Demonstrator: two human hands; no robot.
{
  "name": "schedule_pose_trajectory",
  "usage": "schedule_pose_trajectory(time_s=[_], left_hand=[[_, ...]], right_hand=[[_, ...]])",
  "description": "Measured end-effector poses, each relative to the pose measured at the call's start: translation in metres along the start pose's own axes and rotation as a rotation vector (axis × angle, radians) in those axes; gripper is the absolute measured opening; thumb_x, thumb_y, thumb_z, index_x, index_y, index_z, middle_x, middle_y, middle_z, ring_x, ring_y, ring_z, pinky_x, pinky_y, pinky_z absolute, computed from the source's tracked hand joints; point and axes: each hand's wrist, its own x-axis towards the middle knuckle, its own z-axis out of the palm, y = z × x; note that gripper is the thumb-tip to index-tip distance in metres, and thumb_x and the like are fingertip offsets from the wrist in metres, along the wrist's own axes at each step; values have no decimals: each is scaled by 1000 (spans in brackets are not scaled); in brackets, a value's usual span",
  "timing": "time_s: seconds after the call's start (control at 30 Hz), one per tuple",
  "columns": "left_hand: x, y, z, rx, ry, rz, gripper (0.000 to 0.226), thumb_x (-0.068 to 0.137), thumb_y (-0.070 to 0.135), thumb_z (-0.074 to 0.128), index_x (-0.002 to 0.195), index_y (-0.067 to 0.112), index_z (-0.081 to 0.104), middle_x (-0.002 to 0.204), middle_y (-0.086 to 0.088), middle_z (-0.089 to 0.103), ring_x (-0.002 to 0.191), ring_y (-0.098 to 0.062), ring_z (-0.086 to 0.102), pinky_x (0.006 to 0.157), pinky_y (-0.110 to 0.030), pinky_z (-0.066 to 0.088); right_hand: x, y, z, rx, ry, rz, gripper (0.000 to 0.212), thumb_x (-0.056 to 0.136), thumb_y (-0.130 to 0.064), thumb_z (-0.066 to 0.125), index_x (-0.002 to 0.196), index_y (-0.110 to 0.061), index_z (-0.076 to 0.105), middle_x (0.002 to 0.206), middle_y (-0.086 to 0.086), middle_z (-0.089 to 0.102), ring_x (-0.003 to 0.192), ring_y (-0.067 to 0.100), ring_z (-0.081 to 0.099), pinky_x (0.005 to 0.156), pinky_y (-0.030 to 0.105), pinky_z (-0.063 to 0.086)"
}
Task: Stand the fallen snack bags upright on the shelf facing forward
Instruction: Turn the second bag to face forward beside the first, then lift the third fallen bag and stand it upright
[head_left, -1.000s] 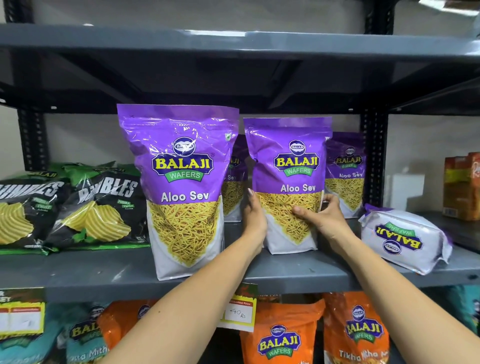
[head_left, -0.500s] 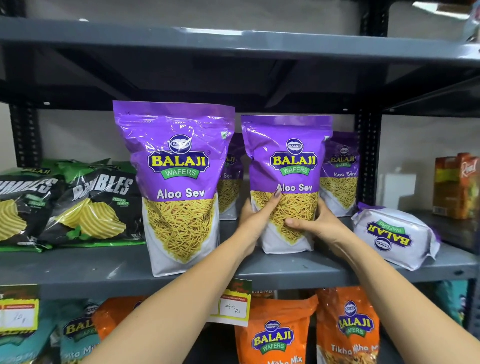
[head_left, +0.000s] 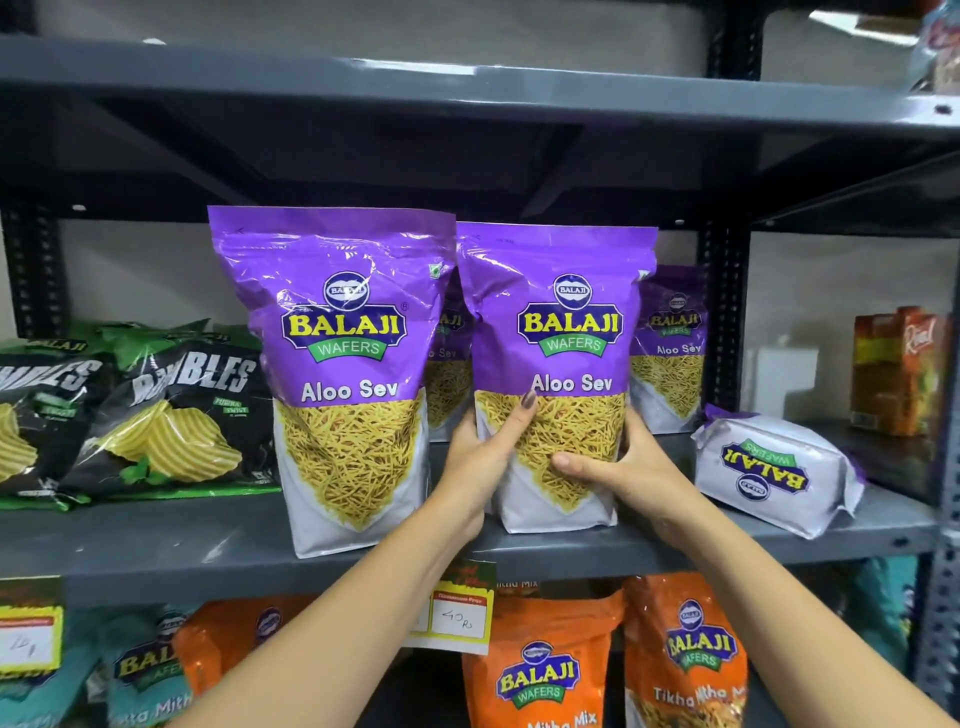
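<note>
Grey metal shelving (head_left: 467, 88) against pale wall (head_left: 810, 291)

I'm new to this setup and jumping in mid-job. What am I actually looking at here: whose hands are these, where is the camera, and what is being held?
No machine here: a person works with bare hands, and the single camera sits on their head, looking forward and down. The left hand and right hand grip the lower sides of an upright purple Aloo Sev bag on the grey shelf. Another front bag stands beside it, facing forward. To the right, one fallen bag lies on its side, logo upside down. Black chip bags sit on the left.
</note>
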Motion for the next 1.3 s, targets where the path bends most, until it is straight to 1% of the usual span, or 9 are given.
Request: schedule_pose_trajectory(time_s=[0.23, 0.37, 0.43, 0.6, 0.8, 0.87, 0.97, 1.1, 1.3], left_hand=[[-44, -2, 28, 485, 491, 471, 75, 78, 37, 75, 136, 7, 40, 144, -12, 39, 136, -22, 37, 116, -33, 27], [-82, -12, 70, 476, 209, 819, 57, 79, 29, 66, 130, 21, 44, 136, 2, 45, 131, -14, 43, 108, -23, 33], [-72, -5, 94, 445, 19, 720, 45, 78, 23, 65, 120, 27, 49, 121, 10, 54, 114, -4, 53, 97, -20, 42], [6, 5, 148, 468, -153, 181, 28, 81, 12, 63, 109, 15, 61, 106, -5, 66, 87, -16, 59, 90, -34, 51], [49, -36, 184, 626, -365, -400, 74, 93, 45, 48, 148, 2, 26, 144, -19, 48, 130, -29, 50, 108, -35, 41], [55, -44, 194, 513, -449, -505, 46, 96, 41, 44, 123, 7, 58, 90, -10, 75, 81, -15, 70, 71, -17, 54], [54, -40, 194, 501, -468, -545, 32, 94, 35, 49, 70, 15, 56, 34, 5, 58, 27, -8, 54, 31, -8, 39], [60, -47, 192, 447, -442, -533, 21, 89, 31, 61, 83, 11, 57, 70, -5, 73, 60, -19, 69, 63, -25, 58], [61, -59, 184, 324, -299, -287, 77, 75, 16, 79, 139, 9, 37, 134, -10, 56, 99, -21, 65, 85, -27, 54]], right_hand=[[-17, -20, -7, -183, 108, -20, 116, 45, -52, 83, 145, -26, 29, 123, -8, 59, 102, -9, 57, 80, 7, 47], [-25, -49, -62, -454, 553, -323, 38, 72, -46, 77, 101, -24, 64, 93, -4, 71, 74, -4, 63, 69, 11, 49], [-28, -59, -107, -715, 766, -287, 15, 79, -39, 65, 85, -25, 65, 81, -1, 72, 70, 8, 65, 70, 26, 52], [-20, -56, -194, -1200, 670, 436, 61, 93, -52, 36, 115, -4, 64, 124, 29, 63, 113, 42, 59, 86, 42, 43], [-19, -26, -187, -562, 429, 660, 85, 90, -58, 48, 133, 15, 48, 110, 21, 57, 97, 29, 56, 94, 43, 48], [-20, -23, -191, -385, 468, 615, 80, 89, -51, 56, 132, 16, 45, 114, 24, 61, 82, 28, 58, 73, 36, 48], [-25, -24, -193, -210, 495, 574, 69, 85, -45, 66, 128, 4, 42, 87, 22, 65, 70, 24, 54, 66, 32, 42], [-27, -25, -194, -58, 510, 523, 55, 86, -36, 69, 122, -17, 32, 37, 4, 53, 25, 13, 44, 36, 23, 42], [-11, -27, -195, -212, 553, 312, 77, 83, -29, 73, 144, -12, 29, 101, 13, 57, 50, 16, 57, 33, 22, 41]])
